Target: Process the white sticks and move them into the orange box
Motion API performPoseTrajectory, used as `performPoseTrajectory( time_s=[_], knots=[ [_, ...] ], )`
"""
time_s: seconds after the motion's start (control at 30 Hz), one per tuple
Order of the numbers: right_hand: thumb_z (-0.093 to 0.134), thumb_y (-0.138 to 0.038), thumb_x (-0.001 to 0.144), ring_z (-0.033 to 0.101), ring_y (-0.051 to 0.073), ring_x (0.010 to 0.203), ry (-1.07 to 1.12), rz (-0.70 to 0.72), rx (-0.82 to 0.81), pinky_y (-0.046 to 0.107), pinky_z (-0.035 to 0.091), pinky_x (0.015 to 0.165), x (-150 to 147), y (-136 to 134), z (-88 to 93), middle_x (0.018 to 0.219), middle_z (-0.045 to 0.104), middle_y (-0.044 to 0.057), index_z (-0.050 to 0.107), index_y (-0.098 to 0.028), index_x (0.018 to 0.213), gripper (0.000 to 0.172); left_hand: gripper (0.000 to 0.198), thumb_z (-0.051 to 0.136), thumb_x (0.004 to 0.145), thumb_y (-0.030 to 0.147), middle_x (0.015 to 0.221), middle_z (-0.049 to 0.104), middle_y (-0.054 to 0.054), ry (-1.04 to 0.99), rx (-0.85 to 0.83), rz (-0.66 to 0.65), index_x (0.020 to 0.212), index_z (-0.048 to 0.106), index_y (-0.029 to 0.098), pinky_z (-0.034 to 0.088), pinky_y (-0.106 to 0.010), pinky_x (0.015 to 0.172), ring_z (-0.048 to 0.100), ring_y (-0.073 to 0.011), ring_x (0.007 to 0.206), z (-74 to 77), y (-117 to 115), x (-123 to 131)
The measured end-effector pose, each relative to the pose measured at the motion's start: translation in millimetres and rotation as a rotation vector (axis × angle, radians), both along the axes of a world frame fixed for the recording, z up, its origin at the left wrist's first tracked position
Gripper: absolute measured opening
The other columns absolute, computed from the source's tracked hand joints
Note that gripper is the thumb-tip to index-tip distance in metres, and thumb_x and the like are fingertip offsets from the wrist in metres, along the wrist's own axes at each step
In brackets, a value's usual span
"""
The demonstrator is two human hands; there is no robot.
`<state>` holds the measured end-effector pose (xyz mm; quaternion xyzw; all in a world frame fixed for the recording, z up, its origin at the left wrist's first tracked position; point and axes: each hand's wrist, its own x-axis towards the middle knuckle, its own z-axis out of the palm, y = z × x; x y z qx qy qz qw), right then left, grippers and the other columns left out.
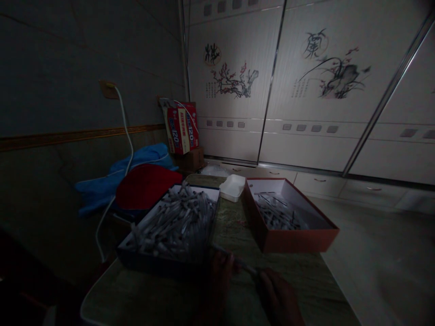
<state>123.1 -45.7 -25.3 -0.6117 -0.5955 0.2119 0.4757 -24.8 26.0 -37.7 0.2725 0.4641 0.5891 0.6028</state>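
Left hand [220, 271] and right hand [278, 294] are both pinching a thin stick [247, 267], fingers [230, 261] curled tight, near the surface [234, 219]'s front edge; red carton [182, 127]'s showing "120".

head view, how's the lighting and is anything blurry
In the head view, dim light overall, with the cabinet doors palest; the left hand and right hand sink into shadow, and the thin stick between them looks soft-edged in that view.
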Motion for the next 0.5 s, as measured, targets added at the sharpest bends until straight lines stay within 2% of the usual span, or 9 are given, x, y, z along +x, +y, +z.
performPoseTrajectory(
  time_s=[0.17, 0.33, 0.5],
  knots=[
    [0.046, -0.052, 0.085, 0.064, 0.02, 0.074, 0.02, 0.099, -0.06, 0.026, 0.05, 0.069, 2, 2, 10.1, 0.081, 0.069, 0.005, 0.064, -0.022, 0.087, 0.035, 0.034, 0.08, 0.047, 0.04, 0.057, 0.066, 0.0, -0.008, 0.003, 0.014, 0.062, 0.059, 0.018, 0.049, -0.027, 0.049, 0.062, -0.0168, 0.051, -2.9, 2, 1],
    [0.047, -0.06, 0.081, 0.065, 0.021, 0.071, -0.01, 0.036, 0.038, 0.028, 0.052, 0.066, 2, 2, 12.0, 0.078, 0.072, 0.006, 0.069, -0.025, 0.081, 0.041, 0.035, 0.081, 0.046, 0.039, 0.054, 0.066, 0.0, -0.028, 0.004, 0.014, 0.063, 0.059, 0.018, 0.049, -0.027, 0.047, 0.061, -0.0158, 0.047, 0.5, 0, 1],
    [0.048, -0.055, 0.083, 0.064, 0.019, 0.069, -0.017, 0.061, -0.056, 0.025, 0.051, 0.064, 1, 0, 6.9, 0.076, 0.07, 0.004, 0.067, -0.023, 0.091, 0.038, 0.032, 0.083, 0.044, 0.032, 0.053, 0.066, 0.001, -0.067, -0.024, 0.041, 0.061, 0.059, 0.019, 0.049, -0.027, 0.045, 0.062, -0.017, 0.046, 5.7, -1, 2]
  ],
)
